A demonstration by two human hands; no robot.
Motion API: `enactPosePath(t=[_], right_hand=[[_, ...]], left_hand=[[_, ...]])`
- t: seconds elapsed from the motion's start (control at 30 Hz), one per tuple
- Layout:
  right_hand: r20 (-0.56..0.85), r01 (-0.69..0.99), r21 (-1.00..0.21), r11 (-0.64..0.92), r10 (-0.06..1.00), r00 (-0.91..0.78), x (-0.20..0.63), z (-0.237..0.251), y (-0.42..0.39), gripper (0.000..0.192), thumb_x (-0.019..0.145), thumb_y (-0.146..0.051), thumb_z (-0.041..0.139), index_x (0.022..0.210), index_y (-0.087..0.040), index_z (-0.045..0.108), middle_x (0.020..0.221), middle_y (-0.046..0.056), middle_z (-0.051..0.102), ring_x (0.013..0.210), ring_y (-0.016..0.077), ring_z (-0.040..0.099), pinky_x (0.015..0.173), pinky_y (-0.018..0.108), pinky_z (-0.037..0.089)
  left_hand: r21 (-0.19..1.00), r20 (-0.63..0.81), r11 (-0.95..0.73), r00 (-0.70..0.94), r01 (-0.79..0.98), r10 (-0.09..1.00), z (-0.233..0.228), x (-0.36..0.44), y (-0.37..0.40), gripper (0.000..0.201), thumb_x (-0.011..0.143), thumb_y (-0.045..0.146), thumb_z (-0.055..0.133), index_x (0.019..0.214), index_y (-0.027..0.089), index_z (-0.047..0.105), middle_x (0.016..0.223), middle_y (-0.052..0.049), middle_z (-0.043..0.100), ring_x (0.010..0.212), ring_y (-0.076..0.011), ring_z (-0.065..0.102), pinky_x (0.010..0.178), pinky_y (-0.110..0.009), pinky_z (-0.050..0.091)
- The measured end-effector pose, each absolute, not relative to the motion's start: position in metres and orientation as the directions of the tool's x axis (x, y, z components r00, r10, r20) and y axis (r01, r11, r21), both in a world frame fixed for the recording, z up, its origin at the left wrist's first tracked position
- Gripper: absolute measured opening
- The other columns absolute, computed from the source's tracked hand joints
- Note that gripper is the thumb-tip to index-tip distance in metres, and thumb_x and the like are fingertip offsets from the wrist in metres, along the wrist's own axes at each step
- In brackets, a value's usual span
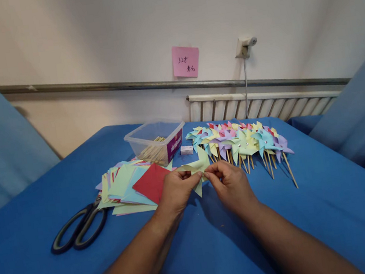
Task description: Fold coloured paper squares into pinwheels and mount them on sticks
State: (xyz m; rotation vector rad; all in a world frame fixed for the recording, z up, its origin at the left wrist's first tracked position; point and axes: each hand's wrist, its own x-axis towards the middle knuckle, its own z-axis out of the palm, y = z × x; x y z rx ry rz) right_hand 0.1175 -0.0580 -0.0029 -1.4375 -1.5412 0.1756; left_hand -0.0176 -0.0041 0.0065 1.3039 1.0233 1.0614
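- Blue cloth covers the worktop [319, 226], which stands against a pale wall carrying a pink note [186, 61] and a radiator [260, 104].
- Left hand [177, 190] and right hand [231, 184] meet at the worktop's centre, each pinching one side of a pale yellow-green paper pinwheel [198, 167] between thumb and fingertips.
- Pinwheel: folded pointed vanes fan out above and below the fingers; it is held just above the cloth, between the paper stack and the finished row.
- Loose coloured paper squares [131, 186], a red sheet uppermost, lie left of the hands.
- Black-handled scissors [79, 228] rest at the stack's left edge.
- Clear plastic tub [155, 141] holds wooden sticks.
- Finished pinwheels on sticks [241, 142] lie in an overlapping row at right.
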Motion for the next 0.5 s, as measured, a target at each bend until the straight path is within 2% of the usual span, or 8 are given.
enactPosePath(t=[0.27,0.4,0.5], right_hand=[[0.498,0.63,-0.729,0.268,0.839,0.22,0.1172,-0.0036,-0.0571,0.009,0.084,-0.022,0.058,0.079,-0.02,0.065,0.077,0.002,0.067,0.072,0.0155,0.061,0.066,0.026,0.044],[0.452,0.563,-0.787,0.252,0.857,0.247,0.117,-0.0055,-0.0562,0.01,0.083,-0.024,0.059,0.077,-0.02,0.065,0.073,0.001,0.066,0.066,0.0147,0.059,0.062,0.025,0.043],[0.369,0.445,-0.866,0.227,0.892,0.263,0.1167,-0.008,-0.0545,0.012,0.081,-0.027,0.06,0.073,-0.02,0.063,0.064,-0.001,0.063,0.057,0.0127,0.055,0.055,0.024,0.041]], left_hand=[[0.993,0.101,-0.112,0.234,0.036,0.967,0.0075,-0.0185,-0.0045,0.02,0.061,0.03,0.074,0.058,0.015,0.061,0.053,0.004,0.049,0.051,-0.009,0.043,0.049,-0.022,0.032],[0.977,0.154,-0.186,0.247,0.108,0.957,0.0061,-0.0197,-0.0048,0.018,0.065,0.03,0.07,0.072,0.014,0.067,0.061,0.001,0.059,0.058,-0.0122,0.051,0.055,-0.024,0.038],[0.95,0.213,-0.261,0.256,0.172,0.943,0.0073,-0.0198,-0.0084,0.019,0.068,0.028,0.067,0.081,0.014,0.069,0.068,-0.001,0.064,0.065,-0.0148,0.056,0.06,-0.025,0.041]])
